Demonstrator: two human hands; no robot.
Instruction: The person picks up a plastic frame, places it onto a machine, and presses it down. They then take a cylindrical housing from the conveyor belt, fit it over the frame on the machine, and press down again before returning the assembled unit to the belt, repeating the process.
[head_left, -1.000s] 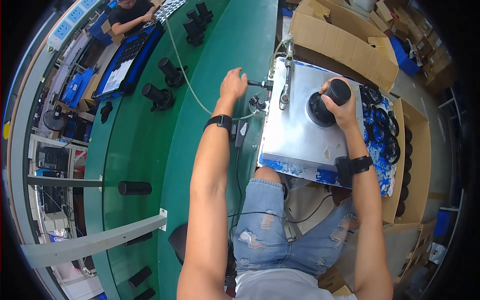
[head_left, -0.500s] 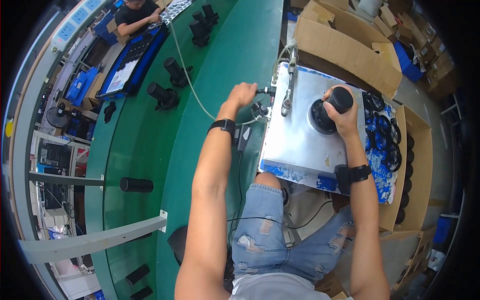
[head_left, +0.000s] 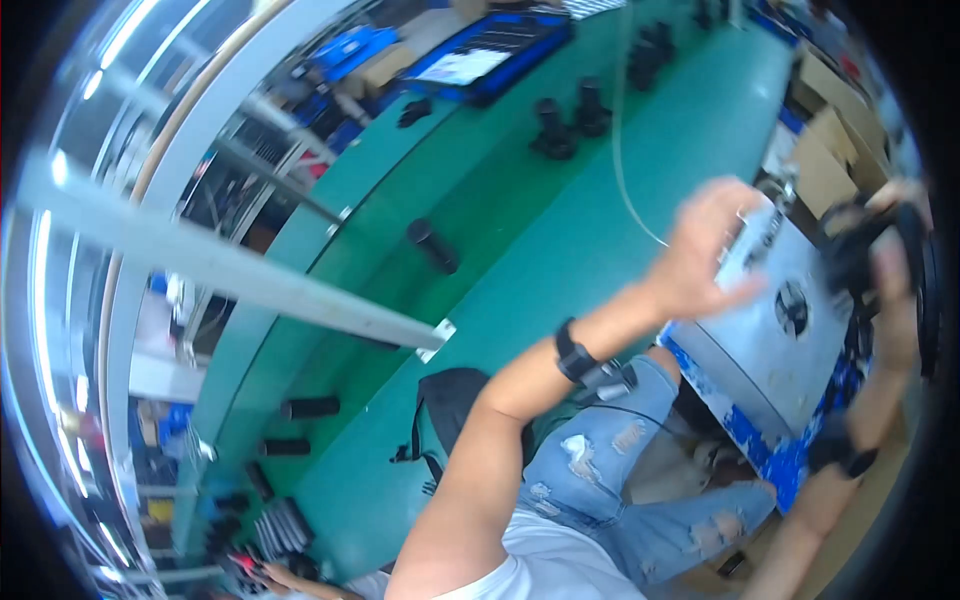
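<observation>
My left hand (head_left: 708, 250) hangs above the near left edge of a metal-topped work box (head_left: 775, 350), fingers spread and thumb out, blurred by motion and with nothing in it. Raised over the box's far right side, my right hand (head_left: 893, 265) is closed round a black cylindrical part (head_left: 848, 255). Blur hides that part's exact shape. A round black spoked piece (head_left: 792, 308) shows on the metal top. By the left hand, a metal lever clamp (head_left: 778, 215) stands at the box's edge, partly hidden.
The long green bench (head_left: 560, 270) carries several black cylinders, one lying alone (head_left: 432, 246). A grey beam (head_left: 250, 260) crosses the left side. A black bag (head_left: 450, 410) sits near my left arm. Cardboard boxes (head_left: 825, 160) stand beyond the work box. Another person's hand (head_left: 265, 572) appears lower left.
My view has swung left. My left hand has come away from the fitting beside the clamp and opened. My right hand has lifted the black cylinder off the metal top.
</observation>
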